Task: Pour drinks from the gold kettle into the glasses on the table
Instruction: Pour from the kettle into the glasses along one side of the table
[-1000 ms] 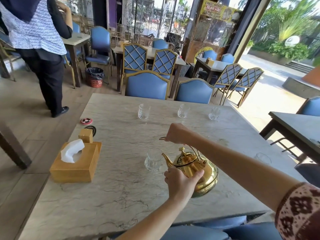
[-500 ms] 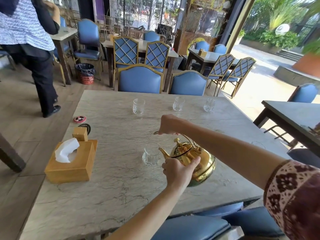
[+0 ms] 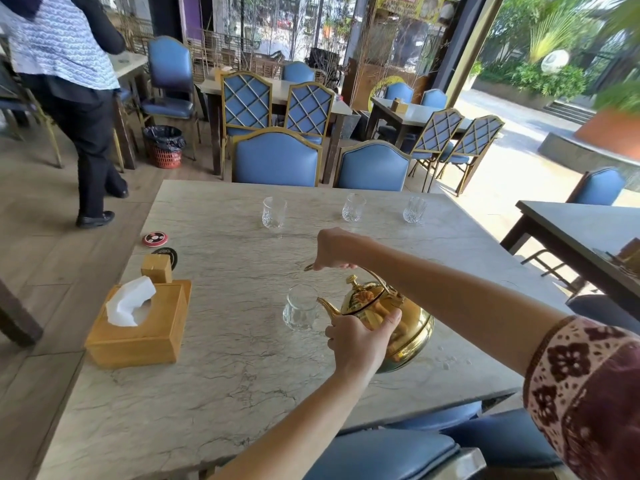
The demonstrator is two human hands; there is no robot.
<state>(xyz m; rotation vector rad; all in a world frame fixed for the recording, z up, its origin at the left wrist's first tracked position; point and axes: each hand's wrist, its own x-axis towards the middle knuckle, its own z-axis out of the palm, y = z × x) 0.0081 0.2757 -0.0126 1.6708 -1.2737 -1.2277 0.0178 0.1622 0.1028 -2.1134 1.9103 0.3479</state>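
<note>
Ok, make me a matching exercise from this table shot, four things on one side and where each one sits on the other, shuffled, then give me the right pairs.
Things
1. gold kettle
2. near glass
3. tissue box
4. red coaster

Places
A. at the table's left edge, far side of the small wooden block
B. tilted, held between the left hand and right hand
C. just under the kettle's spout
D. near left part of the table, white tissue sticking up

Pairs: 1-B, 2-C, 3-D, 4-A
</note>
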